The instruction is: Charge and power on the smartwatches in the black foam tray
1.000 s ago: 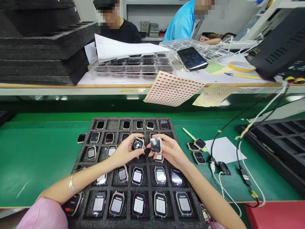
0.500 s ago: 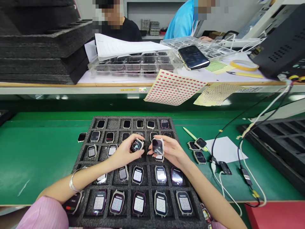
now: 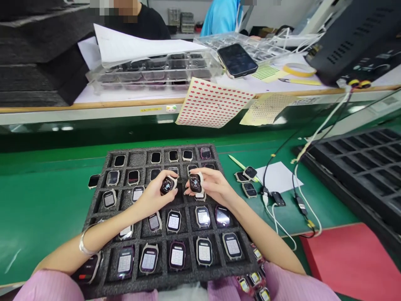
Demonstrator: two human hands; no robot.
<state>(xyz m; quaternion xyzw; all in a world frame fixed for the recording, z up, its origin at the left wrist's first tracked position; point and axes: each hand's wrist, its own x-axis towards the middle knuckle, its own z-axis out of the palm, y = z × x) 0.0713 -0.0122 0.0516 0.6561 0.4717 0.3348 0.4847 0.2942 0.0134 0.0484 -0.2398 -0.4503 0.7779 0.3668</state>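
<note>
Ideally, the left hand (image 3: pixel 157 191) pinching one watch (image 3: pixel 168 184) over the foam tray (image 3: pixel 175 281), and the right hand (image 3: pixel 216 184) holding a second watch (image 3: pixel 196 182) above that tray, should grip edges only, leaving both lit faces readable.

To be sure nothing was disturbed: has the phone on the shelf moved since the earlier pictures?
No. Judged against the yellow tape roll, the phone keeps the same place on the shelf; the camera view itself shifted.

No words can be read: writing on the watch screens (image 3: pixel 204 251) and the yellow label (image 3: pixel 151 110) is too small and blurred.
</note>
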